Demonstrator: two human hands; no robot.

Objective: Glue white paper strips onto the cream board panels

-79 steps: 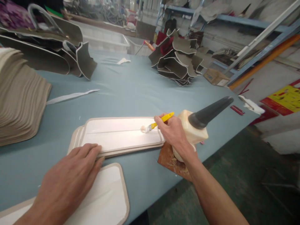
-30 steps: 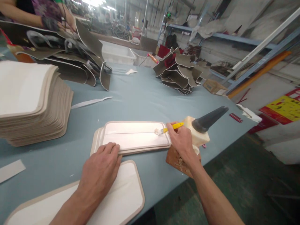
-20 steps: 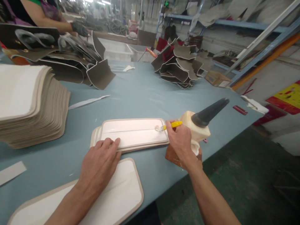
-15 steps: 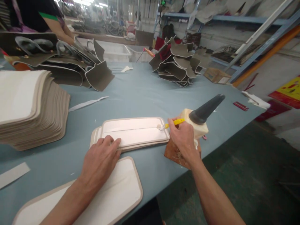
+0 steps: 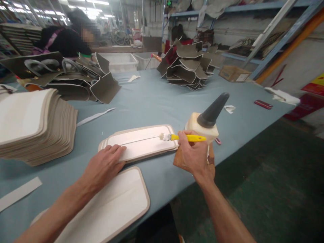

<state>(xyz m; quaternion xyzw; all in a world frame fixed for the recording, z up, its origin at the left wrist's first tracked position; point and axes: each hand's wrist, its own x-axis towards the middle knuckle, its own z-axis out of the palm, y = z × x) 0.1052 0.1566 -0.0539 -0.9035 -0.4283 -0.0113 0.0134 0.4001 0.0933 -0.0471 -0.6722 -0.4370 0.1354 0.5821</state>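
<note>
Pinching a yellow-handled brush (image 5: 186, 137) at mid-handle, the right hand (image 5: 193, 155) is closed on it just right of centre frame, bristles resting on the right end of a long cream panel (image 5: 141, 141). The brush lies nearly level, its long axis running left to right, bristles pointing left and the handle's tail toward the glue bottle (image 5: 202, 126) with a dark cone nozzle just behind it. The left hand (image 5: 103, 167) lies flat and open, fingers spread on the panel's lower left edge, pressing it to the blue-grey surface (image 5: 152, 98). The panel tops a small pile of like pieces, its long axis also left to right, tilted slightly up to the right. It looks thin, light and bendable, likely to slide unless pinned, and best held flat by an edge clear of the wet strip. A wider panel (image 5: 113, 206) lies at lower left, a tall stack (image 5: 32, 125) at the left edge, and another person (image 5: 68, 37) works at upper left.
</note>
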